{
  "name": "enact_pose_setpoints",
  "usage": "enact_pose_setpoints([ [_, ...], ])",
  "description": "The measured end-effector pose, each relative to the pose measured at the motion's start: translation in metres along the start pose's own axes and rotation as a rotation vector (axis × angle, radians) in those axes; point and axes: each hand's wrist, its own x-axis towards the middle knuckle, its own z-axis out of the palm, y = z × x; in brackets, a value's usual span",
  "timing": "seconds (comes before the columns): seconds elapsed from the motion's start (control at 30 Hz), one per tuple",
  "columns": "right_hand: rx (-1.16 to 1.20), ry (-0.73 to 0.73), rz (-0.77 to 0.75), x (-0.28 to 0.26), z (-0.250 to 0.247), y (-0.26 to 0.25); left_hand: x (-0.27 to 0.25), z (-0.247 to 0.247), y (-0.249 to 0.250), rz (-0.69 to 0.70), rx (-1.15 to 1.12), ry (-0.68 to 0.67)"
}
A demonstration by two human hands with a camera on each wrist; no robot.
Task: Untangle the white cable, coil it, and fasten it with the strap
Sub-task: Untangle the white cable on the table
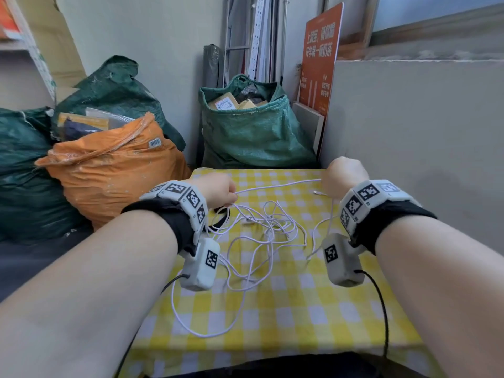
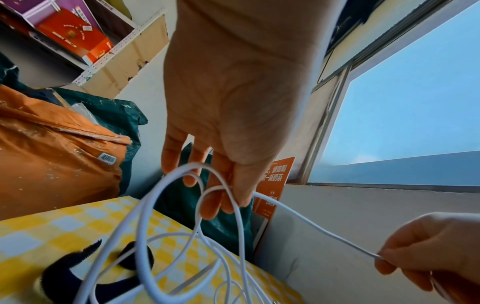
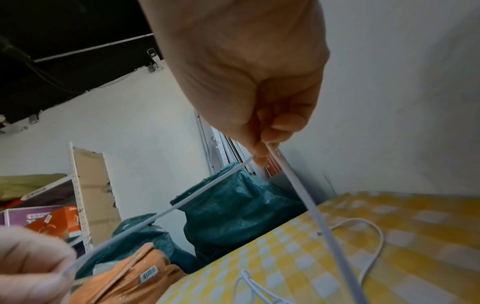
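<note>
A thin white cable [image 1: 261, 230] lies in a loose tangle on the yellow checked tablecloth [image 1: 300, 309]. My left hand [image 1: 218, 190] holds loops of the cable [image 2: 182, 197] between thumb and fingers, above the table's far left. My right hand [image 1: 344, 173] pinches the cable [image 3: 270, 148] at the far right. One strand [image 1: 278, 186] runs taut between the two hands. A black strap [image 2: 85, 273] lies curled on the cloth below my left hand, partly under the cable; the head view shows the strap [image 1: 222, 218] by my left wrist. A cable plug [image 1: 319, 192] rests near my right hand.
A grey wall [image 1: 409, 132] runs along the table's right side. An orange sack [image 1: 114, 170] and green sacks [image 1: 251, 132] stand off the far and left edges. Black wrist-camera leads [image 1: 381, 309] hang over the near edge.
</note>
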Motion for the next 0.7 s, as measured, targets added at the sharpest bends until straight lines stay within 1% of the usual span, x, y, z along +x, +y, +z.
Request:
enact_pose_setpoints([
  [0.1,-0.028,-0.007,0.010,-0.008,0.003,0.001,0.001,-0.001,0.003,0.011,-0.034,0.034],
  [0.17,-0.053,-0.002,-0.016,-0.013,0.002,-0.004,0.002,-0.003,0.006,0.042,-0.109,0.062],
  [0.23,-0.050,0.043,-0.099,-0.018,0.001,-0.014,0.003,-0.005,0.012,0.092,-0.187,0.099],
  [0.27,-0.028,0.067,-0.175,-0.019,0.001,-0.020,0.004,-0.006,0.016,0.118,-0.215,0.113],
  [0.33,0.108,0.048,-0.337,-0.023,0.003,-0.035,0.005,-0.009,0.025,0.159,-0.244,0.140],
  [0.37,0.210,0.001,-0.393,-0.025,0.004,-0.042,0.005,-0.010,0.029,0.173,-0.250,0.163],
  [0.43,0.380,-0.104,-0.456,-0.030,0.006,-0.050,0.006,-0.012,0.035,0.185,-0.279,0.201],
  [0.5,0.387,-0.087,-0.459,-0.029,0.007,-0.052,0.006,-0.014,0.038,0.180,-0.302,0.221],
  [0.57,0.353,0.000,-0.434,-0.024,0.008,-0.050,0.006,-0.015,0.037,0.165,-0.240,0.235],
  [0.63,0.380,0.090,-0.371,-0.018,0.006,-0.044,0.006,-0.014,0.031,0.116,-0.122,0.226],
  [0.7,0.397,0.185,-0.282,-0.012,0.000,-0.033,0.005,-0.011,0.018,0.047,-0.051,0.186],
])
